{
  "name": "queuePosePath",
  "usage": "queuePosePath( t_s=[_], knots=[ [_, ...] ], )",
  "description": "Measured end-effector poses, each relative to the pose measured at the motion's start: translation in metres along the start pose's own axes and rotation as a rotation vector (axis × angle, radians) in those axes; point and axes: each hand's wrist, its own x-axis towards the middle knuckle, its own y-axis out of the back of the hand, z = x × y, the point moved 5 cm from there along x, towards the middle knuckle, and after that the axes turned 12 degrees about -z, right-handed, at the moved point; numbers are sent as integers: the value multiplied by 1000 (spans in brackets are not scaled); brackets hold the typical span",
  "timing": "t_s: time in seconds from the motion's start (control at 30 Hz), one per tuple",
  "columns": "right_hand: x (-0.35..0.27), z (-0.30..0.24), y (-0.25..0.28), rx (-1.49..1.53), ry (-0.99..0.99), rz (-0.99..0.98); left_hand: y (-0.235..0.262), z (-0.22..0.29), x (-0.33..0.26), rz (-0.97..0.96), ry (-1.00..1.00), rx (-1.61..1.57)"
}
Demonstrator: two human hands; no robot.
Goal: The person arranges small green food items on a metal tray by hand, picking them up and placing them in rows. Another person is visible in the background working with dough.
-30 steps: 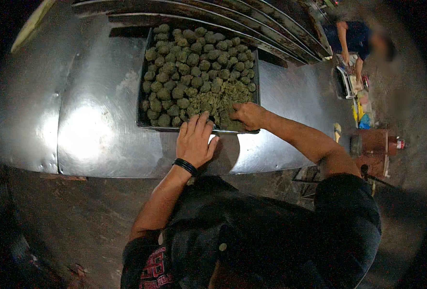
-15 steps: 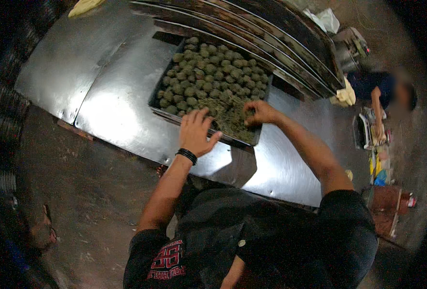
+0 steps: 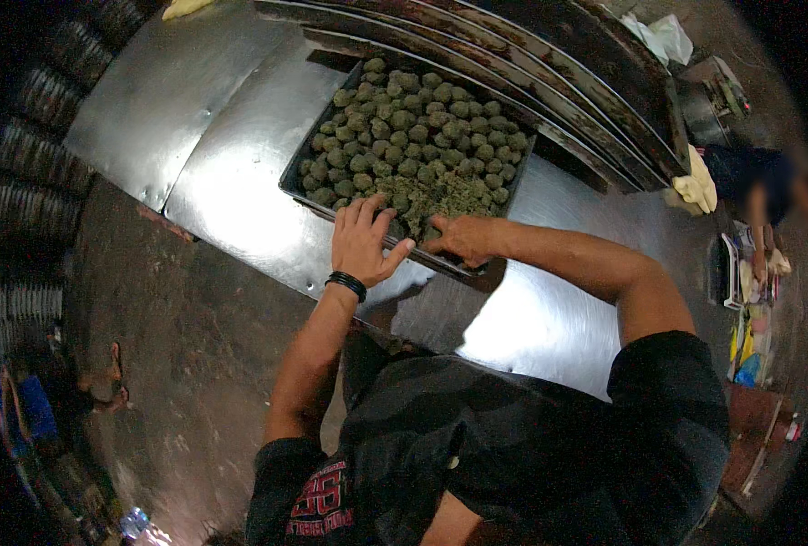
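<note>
A dark rectangular tray (image 3: 292, 194) holds many dark green, rough-surfaced balls (image 3: 404, 118). Toward its near right part lies a loose heap of crumbly green mixture (image 3: 454, 193). My left hand (image 3: 360, 244) rests at the near rim with its fingers spread over the edge, thumb pointing right, and a black band round its wrist. Just to the right, my right hand (image 3: 466, 239) reaches down into the near part of the tray. Its fingers are curled into the mixture, and their tips are partly hidden.
The tray stands on a shiny metal table (image 3: 231, 155). Behind it lean several long dark trays (image 3: 549, 86), with pale dough (image 3: 695, 187) by their right end. Another person (image 3: 759, 187) is at the far right. Stacked metal trays (image 3: 44, 155) line the left.
My right hand has moved left and slightly nearer, toward my left hand, and dug into the mixture. My left hand stays at the rim. The whole view has shifted a little.
</note>
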Motion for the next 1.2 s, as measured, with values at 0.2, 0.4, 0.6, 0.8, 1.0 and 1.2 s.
queuePosePath(
  t_s=[0.2, 0.4, 0.6, 0.8, 1.0, 1.2],
  knots=[
    [8, 0, -15, -54, 54, 55, -3, 1, 3, -2, -10, -73],
    [-3, 10, -13, 160, -27, 146, -1, -2, 1, -10, -23, -73],
    [-34, 54, 12, 515, -71, 410, 3, 4, 3, 45, -20, -34],
    [-10, 21, 25, 382, -279, 636, 1, 2, 1, 30, 10, -27],
    [10, 10, 14, 439, -487, 635, -2, 6, 0, 6, 1, -15],
    [24, 3, 12, 288, -531, 601, 1, -3, -3, 24, -21, -74]
  ],
)
